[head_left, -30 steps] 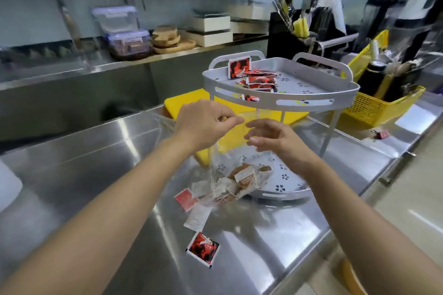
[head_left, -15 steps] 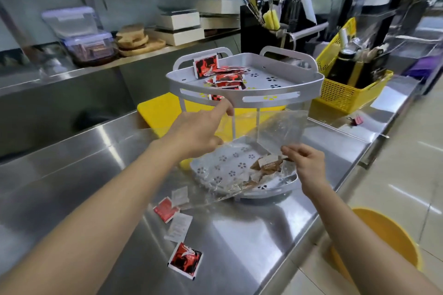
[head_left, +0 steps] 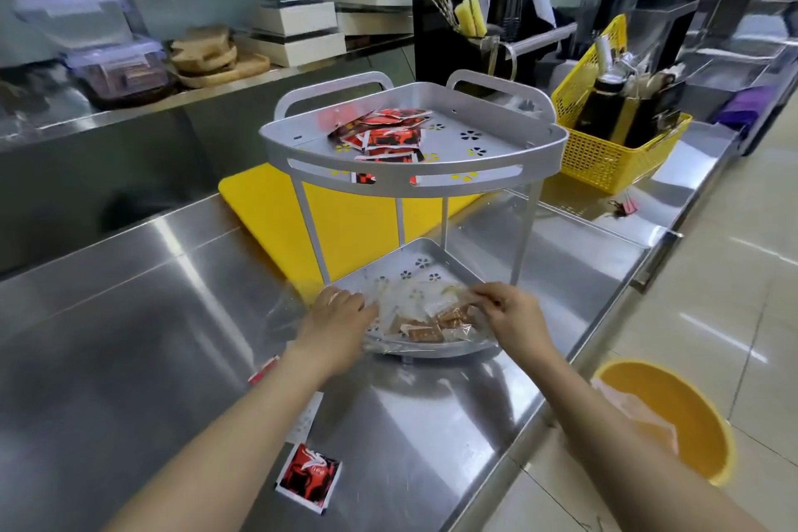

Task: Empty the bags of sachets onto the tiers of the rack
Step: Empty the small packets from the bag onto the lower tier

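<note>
A grey two-tier corner rack [head_left: 539, 151] stands on the steel counter. Red and black sachets [head_left: 386, 138] lie piled on its top tier. A clear plastic bag [head_left: 388, 307] with brown sachets [head_left: 432, 326] inside lies flat on the bottom tier [head_left: 457, 268]. My left hand [head_left: 339, 315] grips the bag's left side and my right hand [head_left: 511, 311] pinches its right side. One red and black sachet [head_left: 308, 477] and two pale or red ones [head_left: 306, 417], partly hidden by my left forearm, lie loose on the counter.
A yellow cutting board [head_left: 345, 229] lies behind the rack. A yellow basket [head_left: 604, 160] of bottles stands at the right, with a black utensil holder [head_left: 453, 39] behind. A yellow bucket [head_left: 673, 410] sits on the floor below the counter's edge. Containers line the back shelf.
The bag has come down from in front of the rack onto the bottom tier. Both hands have dropped low with it, and the view has shifted to the right.
</note>
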`<action>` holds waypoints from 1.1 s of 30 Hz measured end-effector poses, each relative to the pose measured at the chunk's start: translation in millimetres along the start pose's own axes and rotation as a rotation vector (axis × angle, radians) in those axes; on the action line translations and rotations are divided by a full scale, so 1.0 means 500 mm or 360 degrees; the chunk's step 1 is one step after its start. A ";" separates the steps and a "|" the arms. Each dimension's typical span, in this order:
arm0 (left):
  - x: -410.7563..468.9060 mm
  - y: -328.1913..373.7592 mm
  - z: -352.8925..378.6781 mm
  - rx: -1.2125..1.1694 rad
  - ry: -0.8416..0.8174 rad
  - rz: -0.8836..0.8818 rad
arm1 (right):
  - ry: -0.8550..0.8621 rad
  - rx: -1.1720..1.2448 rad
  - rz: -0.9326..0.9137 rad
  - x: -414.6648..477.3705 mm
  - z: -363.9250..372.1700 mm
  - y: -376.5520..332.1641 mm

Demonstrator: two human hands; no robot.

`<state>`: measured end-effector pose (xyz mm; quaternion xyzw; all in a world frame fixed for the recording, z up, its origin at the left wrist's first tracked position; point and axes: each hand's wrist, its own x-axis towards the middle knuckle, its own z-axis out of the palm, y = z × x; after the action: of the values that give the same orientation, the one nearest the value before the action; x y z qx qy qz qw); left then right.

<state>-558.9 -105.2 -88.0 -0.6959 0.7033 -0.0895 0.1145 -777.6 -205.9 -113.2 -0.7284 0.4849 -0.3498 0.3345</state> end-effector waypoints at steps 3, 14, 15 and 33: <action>0.021 0.006 -0.028 -0.0369 -0.0067 -0.0387 | 0.0065 -0.0186 0.0014 0.019 0.003 -0.010; 0.071 0.111 -0.157 0.0149 0.0920 0.0346 | 0.0091 -0.0549 -0.0717 0.046 -0.022 -0.070; 0.076 0.114 -0.150 0.0305 0.0862 0.0296 | 0.0060 -0.0525 -0.0707 0.044 -0.022 -0.068; 0.066 0.180 0.027 -0.1633 -0.0209 -0.1011 | -0.0123 0.0260 0.0021 0.067 -0.025 -0.008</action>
<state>-641.5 -136.5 -127.7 -0.8423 0.4060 0.2742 -0.2247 -776.5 -238.1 -97.3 -0.7085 0.4463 -0.3575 0.4136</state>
